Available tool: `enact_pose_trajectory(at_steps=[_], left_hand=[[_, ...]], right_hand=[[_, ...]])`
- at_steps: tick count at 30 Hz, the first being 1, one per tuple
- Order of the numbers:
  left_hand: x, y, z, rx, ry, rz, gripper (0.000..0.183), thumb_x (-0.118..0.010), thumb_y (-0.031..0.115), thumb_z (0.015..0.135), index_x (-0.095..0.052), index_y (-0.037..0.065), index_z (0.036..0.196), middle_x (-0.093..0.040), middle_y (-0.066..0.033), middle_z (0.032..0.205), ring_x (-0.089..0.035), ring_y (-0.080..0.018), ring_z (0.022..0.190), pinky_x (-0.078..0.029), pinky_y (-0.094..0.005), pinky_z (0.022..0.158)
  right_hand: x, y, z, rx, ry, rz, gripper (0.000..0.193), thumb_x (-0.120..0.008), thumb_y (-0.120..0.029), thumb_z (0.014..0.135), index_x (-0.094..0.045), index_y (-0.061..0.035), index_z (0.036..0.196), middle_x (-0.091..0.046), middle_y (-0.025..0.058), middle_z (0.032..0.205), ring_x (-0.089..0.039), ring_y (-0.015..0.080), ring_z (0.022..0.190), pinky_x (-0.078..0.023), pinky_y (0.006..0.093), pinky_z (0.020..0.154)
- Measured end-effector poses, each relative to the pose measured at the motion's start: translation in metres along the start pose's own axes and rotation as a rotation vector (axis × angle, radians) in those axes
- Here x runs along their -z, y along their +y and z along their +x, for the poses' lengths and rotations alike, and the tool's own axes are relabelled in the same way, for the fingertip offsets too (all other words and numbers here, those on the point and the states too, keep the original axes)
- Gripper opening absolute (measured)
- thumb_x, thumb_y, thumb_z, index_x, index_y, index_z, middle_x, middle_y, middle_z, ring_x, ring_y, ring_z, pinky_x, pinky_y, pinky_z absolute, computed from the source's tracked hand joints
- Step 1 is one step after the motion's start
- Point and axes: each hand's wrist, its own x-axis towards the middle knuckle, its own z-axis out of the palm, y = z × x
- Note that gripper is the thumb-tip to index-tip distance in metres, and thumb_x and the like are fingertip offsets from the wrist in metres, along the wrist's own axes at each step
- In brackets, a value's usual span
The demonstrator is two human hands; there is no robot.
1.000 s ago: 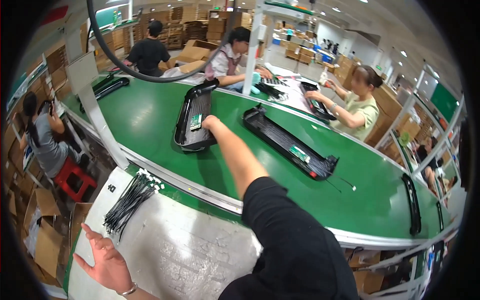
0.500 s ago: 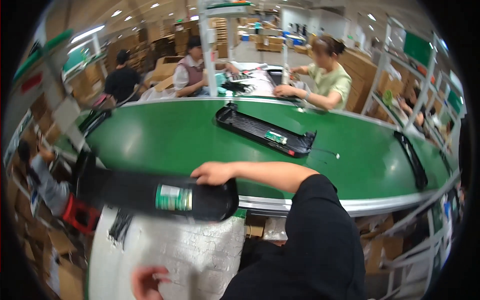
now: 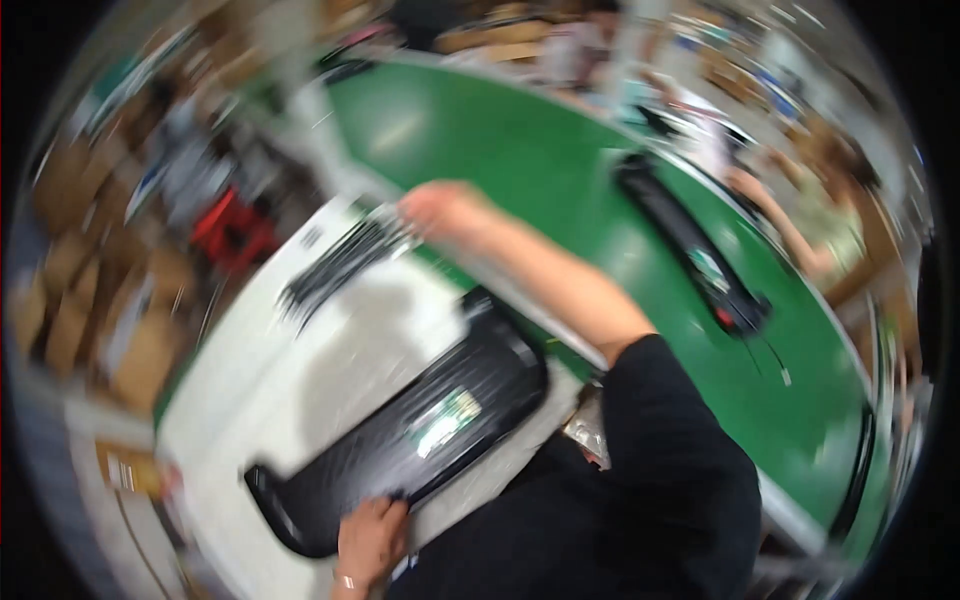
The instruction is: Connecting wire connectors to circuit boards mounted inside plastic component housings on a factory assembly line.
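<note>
A long black plastic housing [image 3: 375, 450] lies slanted on the white worktable, a small green circuit board [image 3: 448, 420] inside it. My left hand [image 3: 372, 540] is at the housing's near rim, its fingers curled over the edge. Stretched out to the far side, my right hand [image 3: 440, 210] is smeared by motion and its fingers cannot be made out. It is beside a bundle of thin black cables [image 3: 350, 260] at the table's far edge; whether it touches them is unclear.
Past the white worktable [image 3: 240, 400] runs a green conveyor [image 3: 500, 130]. On it lies another black housing [image 3: 690, 240] with a board and a loose wire. A co-worker [image 3: 835, 200] sits across the belt. A red crate [image 3: 232, 230] and cardboard boxes [image 3: 150, 330] stand at left.
The view has swung left. The black housing has come down onto the white table. My right hand has let it go and reached toward the cables; my left hand has come to its rim.
</note>
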Motion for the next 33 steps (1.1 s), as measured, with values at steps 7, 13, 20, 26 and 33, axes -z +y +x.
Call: enact_pose_trajectory(at_steps=[7, 13, 20, 26, 33], left_hand=[[-0.014, 0.007, -0.028, -0.015, 0.024, -0.043, 0.01, -0.057, 0.012, 0.074, -0.053, 0.01, 0.082, -0.05, -0.0023, 0.079, -0.054, -0.0181, 0.074, -0.048, -0.0285, 0.057], [-0.009, 0.012, -0.026, -0.002, 0.081, -0.228, 0.009, -0.061, 0.018, 0.079, -0.058, 0.01, 0.078, -0.053, -0.0014, 0.074, -0.055, -0.0167, 0.069, -0.048, -0.0276, 0.056], [0.037, -0.003, -0.024, 0.137, 0.246, -0.415, 0.008, -0.066, 0.013, 0.076, -0.063, 0.006, 0.078, -0.06, -0.0061, 0.073, -0.058, -0.0225, 0.066, -0.049, -0.0306, 0.059], [0.059, -0.028, 0.001, 0.141, 0.195, -0.562, 0.01, -0.062, 0.012, 0.08, -0.064, 0.002, 0.083, -0.062, -0.009, 0.076, -0.061, -0.0207, 0.069, -0.049, -0.0286, 0.064], [0.063, -0.063, 0.07, 0.4, 0.219, -1.216, 0.028, -0.045, 0.028, 0.094, -0.06, 0.004, 0.096, -0.06, -0.0011, 0.078, -0.056, -0.0092, 0.072, -0.046, -0.0227, 0.065]], right_hand=[[-0.072, 0.037, 0.068, 0.073, -0.115, -0.506, 0.017, -0.061, -0.018, 0.083, -0.067, -0.0035, 0.09, -0.065, 0.0047, 0.077, -0.057, 0.011, 0.065, -0.046, 0.0245, 0.059], [-0.147, 0.071, 0.078, 0.444, -0.331, -0.921, 0.012, -0.061, -0.016, 0.075, -0.069, -0.0108, 0.081, -0.065, 0.0095, 0.083, -0.062, 0.0273, 0.083, -0.048, 0.038, 0.077], [-0.171, 0.059, 0.047, 0.363, -0.507, -1.191, 0.018, -0.064, -0.013, 0.072, -0.063, -0.0107, 0.091, -0.057, 0.0072, 0.097, -0.052, 0.0269, 0.1, -0.045, 0.0383, 0.079], [-0.159, 0.003, 0.002, 0.719, -0.478, -1.195, 0.011, -0.056, -0.006, 0.073, -0.058, -0.007, 0.083, -0.057, 0.0067, 0.077, -0.057, 0.0265, 0.077, -0.047, 0.0386, 0.066], [-0.14, -0.048, -0.06, 0.953, -0.356, -0.994, 0.017, -0.067, -0.003, 0.066, -0.061, -0.0065, 0.082, -0.059, 0.0062, 0.078, -0.057, 0.0248, 0.072, -0.048, 0.0323, 0.065]])
